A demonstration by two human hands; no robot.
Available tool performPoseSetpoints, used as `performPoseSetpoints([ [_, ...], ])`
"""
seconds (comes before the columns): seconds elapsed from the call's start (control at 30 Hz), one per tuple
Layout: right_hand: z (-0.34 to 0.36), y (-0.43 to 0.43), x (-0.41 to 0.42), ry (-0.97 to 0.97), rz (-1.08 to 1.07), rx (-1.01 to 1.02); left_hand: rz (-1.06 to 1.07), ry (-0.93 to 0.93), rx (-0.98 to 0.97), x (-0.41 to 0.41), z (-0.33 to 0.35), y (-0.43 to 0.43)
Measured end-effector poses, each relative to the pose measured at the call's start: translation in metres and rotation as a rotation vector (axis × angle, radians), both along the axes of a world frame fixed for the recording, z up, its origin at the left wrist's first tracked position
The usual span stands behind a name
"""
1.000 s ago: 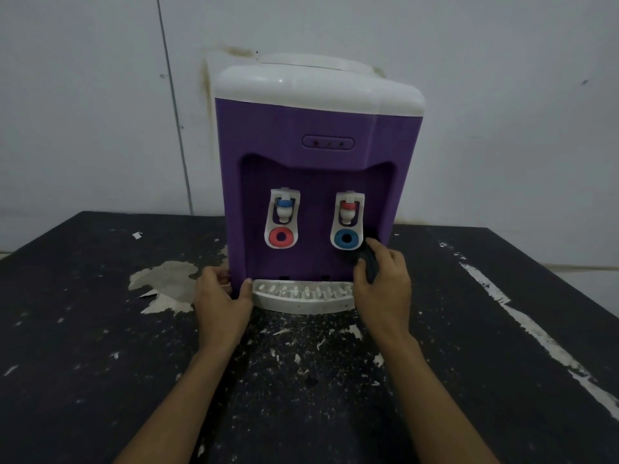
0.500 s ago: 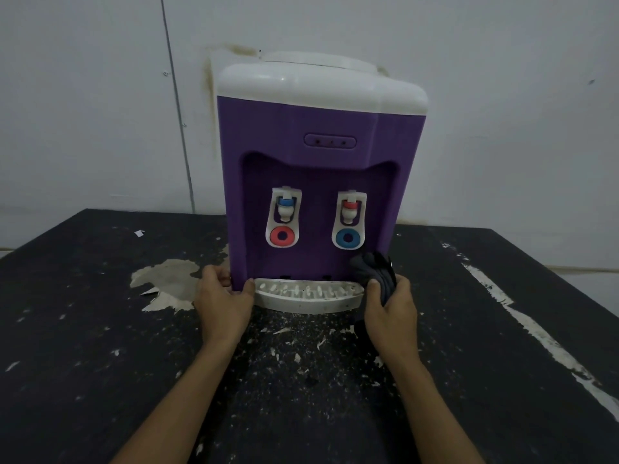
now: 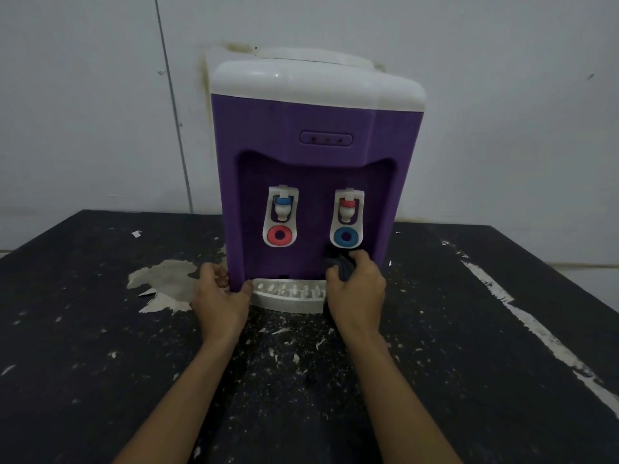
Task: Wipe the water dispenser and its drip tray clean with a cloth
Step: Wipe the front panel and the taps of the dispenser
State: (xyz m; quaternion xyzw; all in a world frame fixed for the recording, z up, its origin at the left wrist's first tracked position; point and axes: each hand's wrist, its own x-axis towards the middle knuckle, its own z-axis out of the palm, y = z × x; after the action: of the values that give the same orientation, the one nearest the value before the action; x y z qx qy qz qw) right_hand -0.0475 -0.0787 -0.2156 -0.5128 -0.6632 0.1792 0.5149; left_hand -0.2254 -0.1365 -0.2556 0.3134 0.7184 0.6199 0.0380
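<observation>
Cloth (image 3: 338, 266) back inside the purple recess (image 3: 315, 182) of the water dispenser (image 3: 315, 128), centre of the frame, bunched dark in the clenched fingers of the right hand (image 3: 358, 289) and pressed just under the right-hand tap (image 3: 346, 217). Half a second earlier, held lower and further right, off the end of the drip tray (image 3: 288, 298); a second earlier, up beside the blue button (image 3: 345, 236). Short back-and-forth strokes, then, over the lower right corner of the recess, with the wiping not yet moved on to the tray.

Left hand (image 3: 219, 296) unmoved throughout, curled round the lower left corner of the body, thumb at the tray's left end, steadying the unit on the black, paint-flecked counter (image 3: 100, 329).

Tray in place at the foot of the dispenser, right end covered by the right hand; possibly still unwiped, though hard to judge in the dim light. Cloth's contact with the back wall of the recess hidden behind the knuckles. Sides and rear of the dispenser out of view. Both forearms cut off at the lower edge of the frame.
</observation>
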Motion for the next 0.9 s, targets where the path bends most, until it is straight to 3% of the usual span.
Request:
performPoseSetpoints([
  [0.3,0.002,-0.024,-0.063,-0.062,0.221,-0.039,-0.003,0.005,-0.005,0.0,-0.001,-0.001],
  [0.47,0.002,-0.022,-0.058,-0.105,0.304,-0.05,-0.014,-0.036,-0.01,0.001,0.002,-0.003],
  [0.9,0.0,-0.008,0.016,0.04,-0.003,-0.103,-0.046,-0.138,-0.036,0.006,0.011,-0.008],
])
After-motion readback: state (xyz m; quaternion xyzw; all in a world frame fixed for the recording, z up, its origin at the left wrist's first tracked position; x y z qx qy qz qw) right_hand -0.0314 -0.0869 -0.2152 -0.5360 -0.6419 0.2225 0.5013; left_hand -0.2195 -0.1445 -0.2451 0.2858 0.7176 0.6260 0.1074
